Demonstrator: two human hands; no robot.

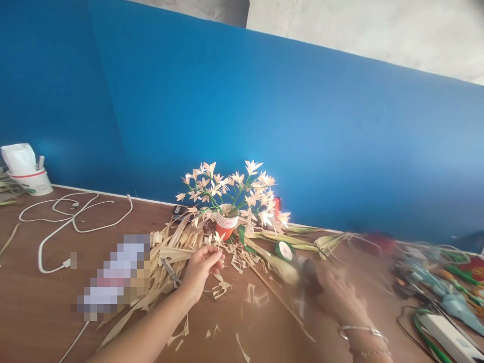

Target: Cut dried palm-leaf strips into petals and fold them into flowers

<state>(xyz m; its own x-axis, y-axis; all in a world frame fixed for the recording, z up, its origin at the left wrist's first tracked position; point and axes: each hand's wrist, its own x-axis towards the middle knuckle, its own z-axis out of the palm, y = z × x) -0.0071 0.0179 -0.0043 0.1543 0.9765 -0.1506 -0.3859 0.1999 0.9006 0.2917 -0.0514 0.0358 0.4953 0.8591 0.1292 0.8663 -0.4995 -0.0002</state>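
Observation:
My left hand [204, 268] is closed in a pinch on a small pale flower [219, 239] that looks made of dried husk. Just behind it stands an orange and white paper cup [226, 231] full of similar flowers [257, 194] on green stems. My right hand [342, 295], smeared by motion, is over the table to the right. A dark blurred thing [312, 276] shows at its fingers; whether the hand grips it is unclear. Between the hands lie a green tape roll [284, 251], a thin stick [280, 297] and husk scraps [221, 287]. Scissors [171, 273] lie left of my left hand.
Dried husks [161, 282] are heaped left of the cup. White cables [71, 218] and a white tub [32, 182] stand farther left. At the right are a white power strip [449, 338] and blue-green items [446, 295]. A blue panel [242, 111] borders the table's back.

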